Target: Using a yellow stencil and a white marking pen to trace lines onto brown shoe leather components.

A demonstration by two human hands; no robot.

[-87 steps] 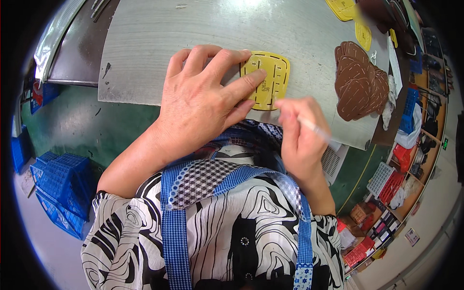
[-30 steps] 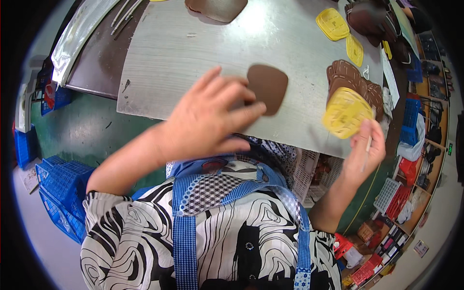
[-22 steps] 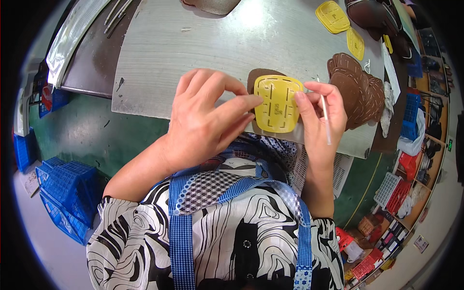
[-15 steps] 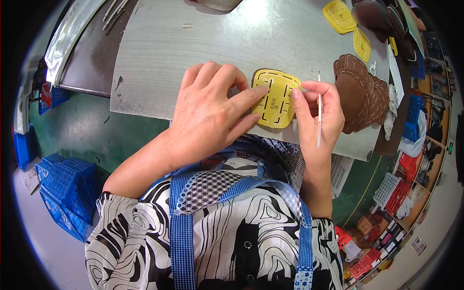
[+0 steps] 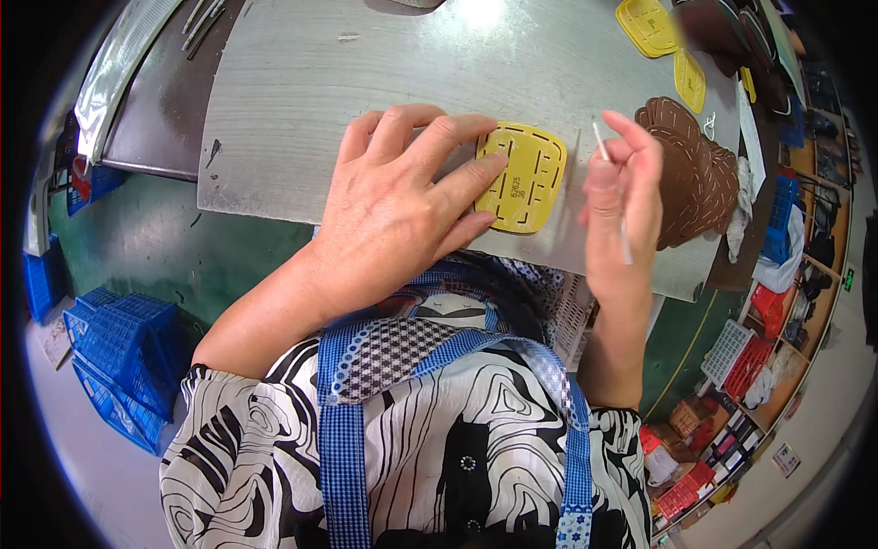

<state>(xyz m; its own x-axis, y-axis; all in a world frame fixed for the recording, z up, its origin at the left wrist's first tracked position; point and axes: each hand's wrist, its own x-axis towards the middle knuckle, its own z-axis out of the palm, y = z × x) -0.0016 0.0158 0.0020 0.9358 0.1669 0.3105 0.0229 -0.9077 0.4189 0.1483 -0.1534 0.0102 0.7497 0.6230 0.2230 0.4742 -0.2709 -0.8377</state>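
My left hand (image 5: 402,188) lies over the left side of a yellow slotted template (image 5: 535,183) on the grey board. Its fingers are spread, and the fingertips press on the template's left edge and face. Along that edge a dark rim shows; what is under the template I cannot make out. Just right of the template, my right hand (image 5: 624,206) is raised and slightly blurred. Its fingers close round a thin white pen-like stick (image 5: 600,137), with the tip pointing up and away. Right beside that hand rests a fanned stack of brown stitched-looking pieces (image 5: 690,178).
The grey board (image 5: 302,110) covers the green table (image 5: 137,247). More yellow templates (image 5: 647,27) and dark brown pieces sit at the far right. A white cloth (image 5: 743,206) lies by the brown stack. Metal rods (image 5: 203,27) are at far left; blue crates (image 5: 128,339) stand below.
My right hand has let go of the template's right edge and moved right and upward, with the stick tilting. My left hand stays on the template, its index finger now farther forward at the top edge.
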